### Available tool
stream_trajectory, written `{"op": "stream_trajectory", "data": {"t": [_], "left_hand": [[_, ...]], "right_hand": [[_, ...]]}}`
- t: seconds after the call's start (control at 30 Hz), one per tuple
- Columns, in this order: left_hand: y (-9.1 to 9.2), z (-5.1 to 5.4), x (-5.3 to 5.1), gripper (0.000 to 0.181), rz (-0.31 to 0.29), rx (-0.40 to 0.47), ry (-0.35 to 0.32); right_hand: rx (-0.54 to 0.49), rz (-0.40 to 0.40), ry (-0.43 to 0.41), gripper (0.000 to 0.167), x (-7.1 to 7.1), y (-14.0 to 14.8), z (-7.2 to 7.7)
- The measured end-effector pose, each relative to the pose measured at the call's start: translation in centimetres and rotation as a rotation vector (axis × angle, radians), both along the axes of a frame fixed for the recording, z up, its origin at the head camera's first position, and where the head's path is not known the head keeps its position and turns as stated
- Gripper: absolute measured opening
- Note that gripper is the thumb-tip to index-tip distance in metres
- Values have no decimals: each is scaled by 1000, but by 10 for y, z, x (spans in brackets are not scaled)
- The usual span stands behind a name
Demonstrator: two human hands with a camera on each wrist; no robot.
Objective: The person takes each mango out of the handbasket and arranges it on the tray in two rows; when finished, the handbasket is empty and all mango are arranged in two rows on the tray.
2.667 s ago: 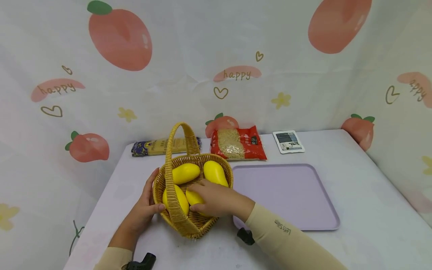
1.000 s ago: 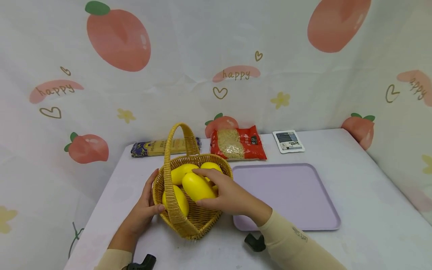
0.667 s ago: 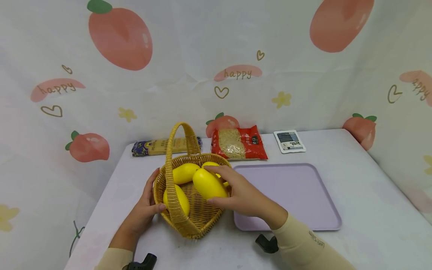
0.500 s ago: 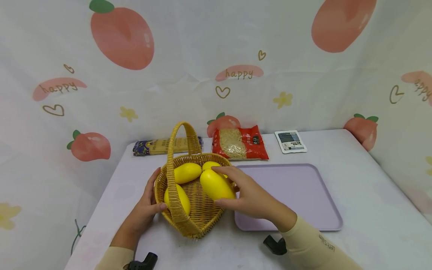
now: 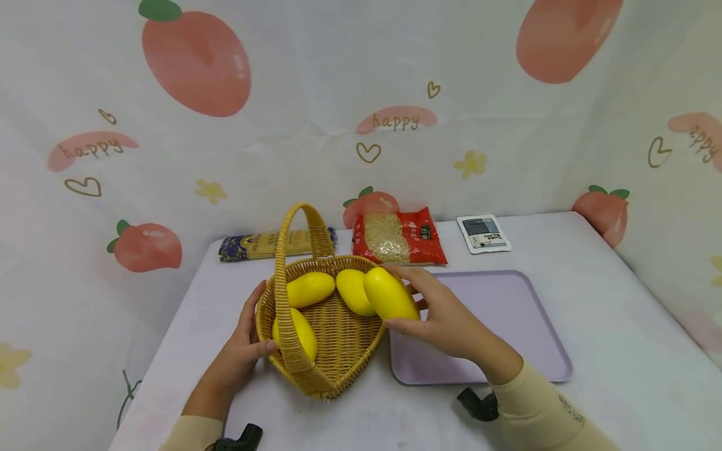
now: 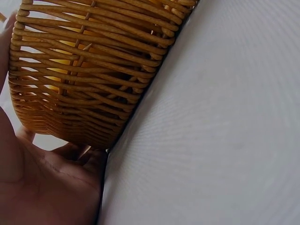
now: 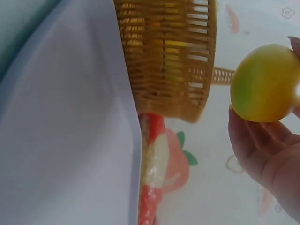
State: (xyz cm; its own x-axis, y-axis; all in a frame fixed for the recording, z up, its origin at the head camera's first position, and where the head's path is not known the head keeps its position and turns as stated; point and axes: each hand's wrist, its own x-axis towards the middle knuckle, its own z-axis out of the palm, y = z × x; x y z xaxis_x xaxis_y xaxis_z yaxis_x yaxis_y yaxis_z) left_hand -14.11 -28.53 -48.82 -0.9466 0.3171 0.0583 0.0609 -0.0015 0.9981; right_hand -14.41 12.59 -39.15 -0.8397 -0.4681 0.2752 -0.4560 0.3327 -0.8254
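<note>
A heart-shaped wicker basket (image 5: 341, 344) with a tall handle stands on the table. My left hand (image 5: 241, 347) grips its left side, thumb at the rim; in the left wrist view the palm (image 6: 47, 187) lies against the woven wall (image 6: 84, 79). Three yellow mangoes lie inside: one at the back left (image 5: 311, 289), one at the back right (image 5: 353, 290), one partly behind the handle (image 5: 303, 335). Above the basket's right rim my right hand (image 5: 451, 322) holds another mango (image 5: 390, 294) between thumb and fingers. From the right wrist, this mango (image 7: 262, 84) shows a green and orange side.
A lilac tray (image 5: 485, 369) lies right of the basket, partly under my right hand. Along the back are a long noodle-like packet (image 5: 254, 246), a red bag (image 5: 414, 241) with pale contents and a small white packet (image 5: 484, 233). A patterned cloth (image 5: 310, 94) hangs behind.
My right hand took hold of a mango inside the basket, lifted it and carried it right, to the rim beside the tray. The left hand has stayed on the basket.
</note>
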Motion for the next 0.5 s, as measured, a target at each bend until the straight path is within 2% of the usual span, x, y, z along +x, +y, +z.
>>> {"op": "stream_trajectory", "data": {"t": [0.5], "left_hand": [[-3, -1, 1, 113, -6, 20, -26]], "right_hand": [[-13, -159, 9, 78, -16, 34, 3]]}}
